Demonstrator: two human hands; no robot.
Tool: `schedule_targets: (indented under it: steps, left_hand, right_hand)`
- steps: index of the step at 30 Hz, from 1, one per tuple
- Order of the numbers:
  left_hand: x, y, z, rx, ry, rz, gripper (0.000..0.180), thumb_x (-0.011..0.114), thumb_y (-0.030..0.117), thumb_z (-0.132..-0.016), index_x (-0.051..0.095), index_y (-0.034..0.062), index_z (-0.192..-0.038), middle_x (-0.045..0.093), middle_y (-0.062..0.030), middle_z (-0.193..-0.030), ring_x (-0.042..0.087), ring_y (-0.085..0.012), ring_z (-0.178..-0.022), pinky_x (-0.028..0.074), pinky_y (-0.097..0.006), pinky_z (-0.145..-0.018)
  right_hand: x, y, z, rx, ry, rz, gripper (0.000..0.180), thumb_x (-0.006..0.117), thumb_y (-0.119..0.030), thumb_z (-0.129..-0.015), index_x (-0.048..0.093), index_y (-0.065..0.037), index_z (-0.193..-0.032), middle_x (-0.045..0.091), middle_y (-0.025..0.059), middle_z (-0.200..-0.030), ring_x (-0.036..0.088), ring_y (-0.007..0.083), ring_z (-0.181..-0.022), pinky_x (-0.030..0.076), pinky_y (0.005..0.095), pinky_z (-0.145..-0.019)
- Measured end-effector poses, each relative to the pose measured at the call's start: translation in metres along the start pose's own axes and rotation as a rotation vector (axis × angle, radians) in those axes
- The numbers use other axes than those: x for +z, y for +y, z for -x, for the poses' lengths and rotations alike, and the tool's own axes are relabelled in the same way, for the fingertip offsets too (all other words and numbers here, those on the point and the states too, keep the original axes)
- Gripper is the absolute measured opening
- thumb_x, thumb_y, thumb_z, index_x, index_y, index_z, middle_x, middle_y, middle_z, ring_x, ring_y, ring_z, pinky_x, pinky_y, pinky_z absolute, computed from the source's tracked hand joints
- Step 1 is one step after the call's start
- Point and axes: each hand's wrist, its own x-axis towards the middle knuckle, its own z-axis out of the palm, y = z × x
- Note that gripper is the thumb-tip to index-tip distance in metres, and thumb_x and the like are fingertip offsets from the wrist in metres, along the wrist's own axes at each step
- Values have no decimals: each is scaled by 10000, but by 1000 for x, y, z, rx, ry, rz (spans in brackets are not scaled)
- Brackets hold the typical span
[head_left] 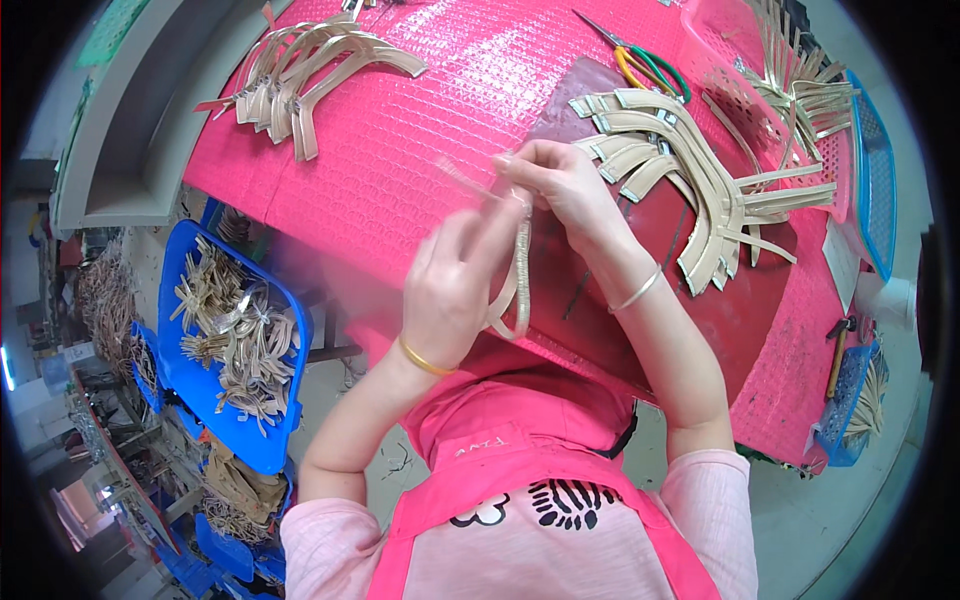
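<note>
A narrow beige strap [522,275] hangs in a loop below my two hands, in front of my apron. My right hand [575,190] pinches its upper end between thumb and fingertips. Close beside it, my left hand [445,285] is closed on the strap as well; its fingers are smeared by motion and partly hide the strap. A blurred thin strip end sticks out beyond the left fingers. To the right of my hands, a fan of beige straps [715,200] with small metal buckles lies on a dark red mat [640,300].
Scissors [650,70] with yellow and green handles lie beyond the mat. Another strap bundle [300,80] rests at the far left of the pink tabletop [400,130]. Pink and blue baskets [875,180] stand at right, near a hammer [838,360]. A blue bin [285,440] of straps is at left.
</note>
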Motion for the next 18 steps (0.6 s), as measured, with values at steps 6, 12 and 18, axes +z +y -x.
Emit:
schedule_targets:
  steps: [6, 12, 18]
  left_hand:
    - [-9, -56, -62, 257, -28, -729, 80, 588, 179, -645, 582, 127, -706, 526, -30, -740, 512, -201, -743, 372, -338, -628]
    - [-60, -169, -137, -223, -82, -970, 321, 683, 219, -620, 598, 135, -918, 561, -72, -721, 544, -246, -757, 446, -374, -672]
    - [66, -23, -138, 461, -124, -108, 267, 591, 68, -661, 567, 82, -927, 530, -107, -1005, 499, -265, -958, 416, -345, -820]
  right_hand:
    - [-6, -7, -24, -193, 86, 163, 381, 569, -226, -802, 465, -15, -1102, 551, 63, -783, 540, 93, -633, 417, 224, -497]
    - [-59, -4, 62, -204, 159, 341, 254, 538, -77, -796, 509, -18, -1041, 523, 31, -796, 491, 68, -630, 408, 207, -577]
    - [-153, -22, 114, -412, 537, 1458, 236, 577, -27, -685, 528, -47, -915, 503, 69, -832, 497, 227, -791, 387, 337, -721]
